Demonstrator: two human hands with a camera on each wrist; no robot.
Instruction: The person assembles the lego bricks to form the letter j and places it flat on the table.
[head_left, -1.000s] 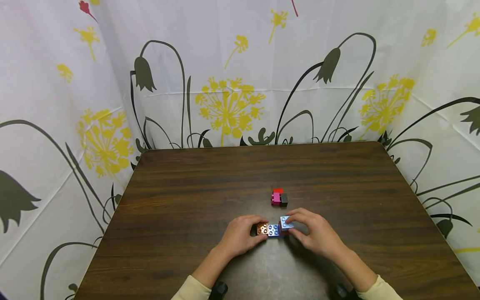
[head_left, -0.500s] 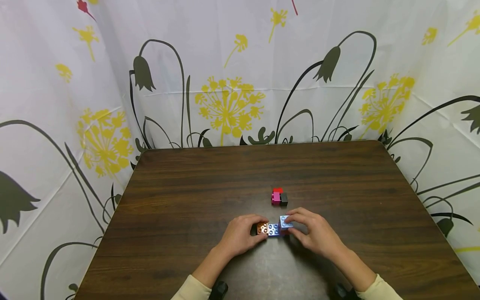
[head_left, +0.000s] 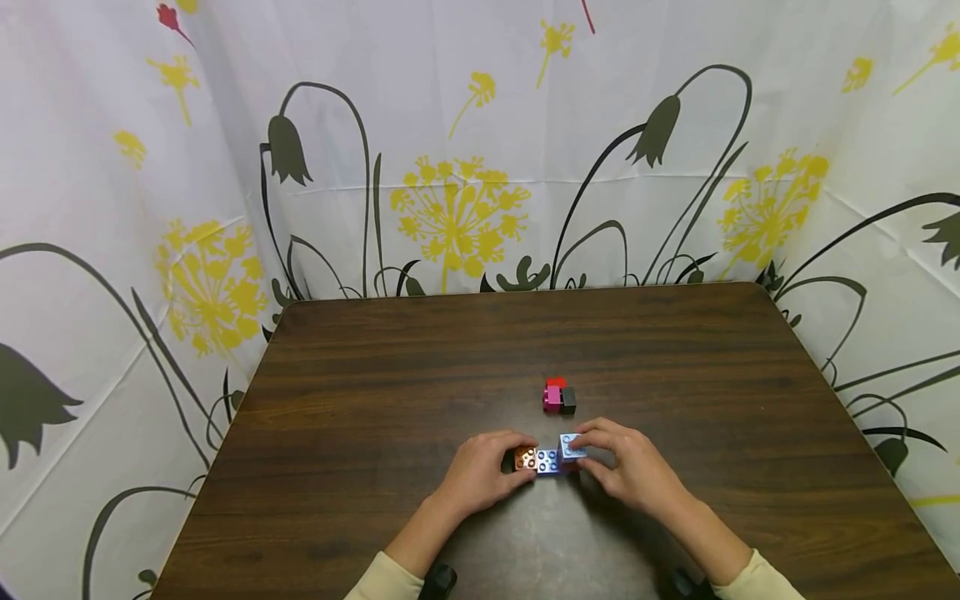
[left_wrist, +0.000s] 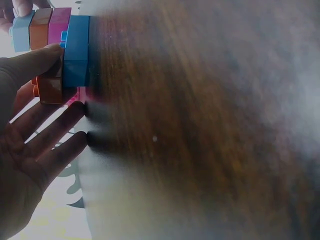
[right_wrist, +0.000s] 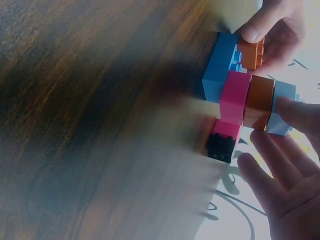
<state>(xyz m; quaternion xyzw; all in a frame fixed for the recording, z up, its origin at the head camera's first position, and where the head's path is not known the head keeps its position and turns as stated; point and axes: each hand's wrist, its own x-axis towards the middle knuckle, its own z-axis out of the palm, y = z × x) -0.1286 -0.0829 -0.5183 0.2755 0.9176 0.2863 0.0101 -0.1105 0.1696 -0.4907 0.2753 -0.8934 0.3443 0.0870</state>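
In the head view, toy building bricks joined together stand on the table between the hands. A blue brick (right_wrist: 216, 70) forms the base, with an orange brick (head_left: 525, 457) on its left end. On the right end rises a stack: a pink brick (right_wrist: 235, 97), a brown-orange brick (right_wrist: 258, 102), and a light blue brick (right_wrist: 285, 89) on top. My left hand (head_left: 480, 471) pinches the orange brick between thumb and fingers. The light blue brick is held by my right hand (head_left: 633, 467), its thumb and fingertips on opposite sides.
Behind the joined bricks sit a magenta brick (head_left: 552, 399), a black brick (head_left: 568, 401) and a red brick (head_left: 556, 382), close together. The dark wood-grain table (head_left: 360, 375) ends at a flower-printed curtain (head_left: 465, 100).
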